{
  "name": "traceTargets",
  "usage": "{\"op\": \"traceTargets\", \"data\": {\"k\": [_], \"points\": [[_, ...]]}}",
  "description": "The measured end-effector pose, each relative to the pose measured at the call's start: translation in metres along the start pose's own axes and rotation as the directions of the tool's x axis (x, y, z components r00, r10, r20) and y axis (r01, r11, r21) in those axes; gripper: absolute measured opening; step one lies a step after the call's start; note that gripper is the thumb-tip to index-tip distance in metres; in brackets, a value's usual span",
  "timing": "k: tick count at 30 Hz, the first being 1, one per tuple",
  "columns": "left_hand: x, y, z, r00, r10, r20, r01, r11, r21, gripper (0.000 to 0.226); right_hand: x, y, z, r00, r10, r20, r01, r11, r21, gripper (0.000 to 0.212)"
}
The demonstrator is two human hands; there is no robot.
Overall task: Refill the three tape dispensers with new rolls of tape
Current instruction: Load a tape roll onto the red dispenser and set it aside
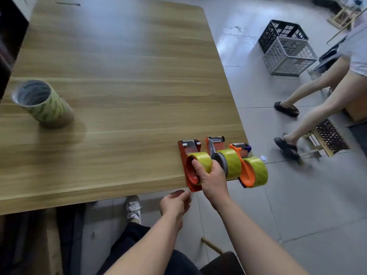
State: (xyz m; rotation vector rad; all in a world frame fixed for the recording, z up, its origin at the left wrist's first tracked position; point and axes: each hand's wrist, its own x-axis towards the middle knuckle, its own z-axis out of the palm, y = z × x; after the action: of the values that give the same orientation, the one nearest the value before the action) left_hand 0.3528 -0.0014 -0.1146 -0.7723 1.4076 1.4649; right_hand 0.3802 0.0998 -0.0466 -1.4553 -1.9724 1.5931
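While three loaded dispensers line the table (119,76) corner:
Right hand (212,179): fingers curled around the red dispenser (190,171) roll (yellow-green).
Left hand (175,203): loosely curled just below, grasp unclear.
Spare rolls (42,103): far left.

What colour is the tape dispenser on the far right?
Orange, with a yellow-green tape roll on it; the far-right tape dispenser shows in the head view.

Three dispensers, red (183,155), grey-hubbed (215,144) and orange (247,171), stand side by side at the table's near-right corner, each apparently loaded with a yellow-green roll (256,167).
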Motion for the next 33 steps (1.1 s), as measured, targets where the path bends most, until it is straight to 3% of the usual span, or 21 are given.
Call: {"op": "traceTargets", "data": {"k": [10,17,33], "points": [[0.014,-0.006,-0.003,0.993,0.122,0.006,-0.121,0.98,0.16,0.011,-0.004,0.008,0.012,1.0,0.004,-0.009,-0.004,1.0,0.008,0.035],[0.021,-0.011,-0.002,0.985,0.167,-0.033,-0.161,0.977,0.143,0.014,-0.001,0.003,0.011,0.998,0.044,0.046,-0.043,0.999,-0.007,0.034],[0.02,0.005,0.0,0.995,0.003,0.097,0.005,0.997,-0.08,0.021,-0.001,0.005,0.011,0.994,0.082,0.068,-0.081,0.997,-0.012,0.039]]}}
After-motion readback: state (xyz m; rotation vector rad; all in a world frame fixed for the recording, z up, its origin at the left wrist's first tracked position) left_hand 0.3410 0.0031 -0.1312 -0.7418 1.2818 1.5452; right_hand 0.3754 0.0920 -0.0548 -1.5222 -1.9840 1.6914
